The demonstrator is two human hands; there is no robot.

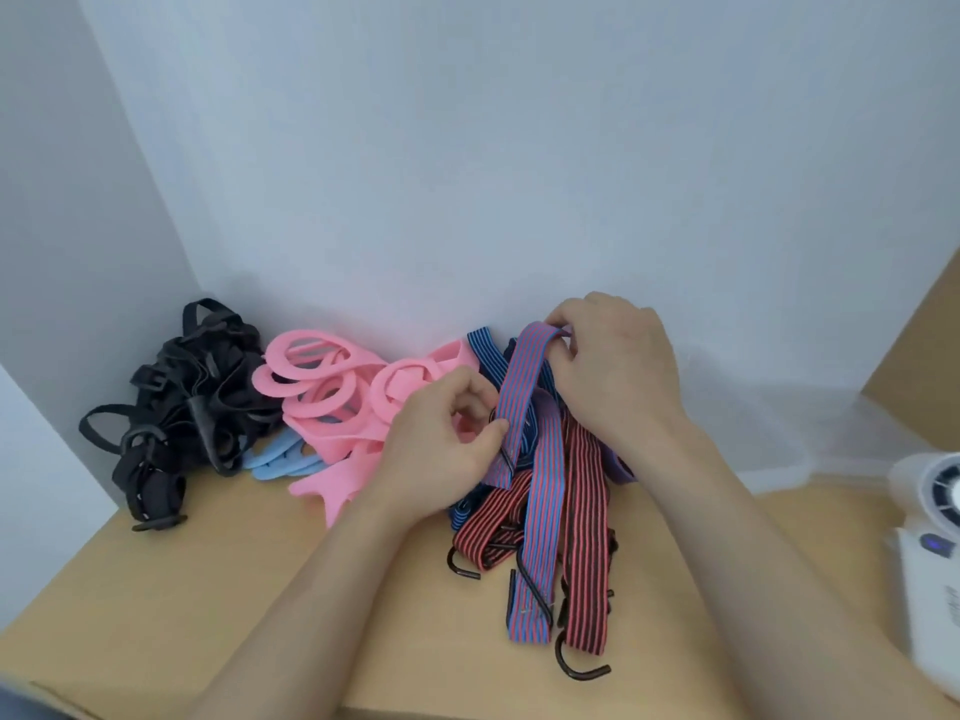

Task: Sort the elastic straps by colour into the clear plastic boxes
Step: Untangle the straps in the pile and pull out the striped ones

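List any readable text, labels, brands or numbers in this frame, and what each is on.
No legible text in this view.
White device at the right edge: dark marks on its casing, too blurred and cut off to read.
Black strap at front left: small white marks, too small to tell if print.
Blue-and-red striped strap, gripped by left hand and right hand: stripes only.

Woven striped straps, matt wooden table
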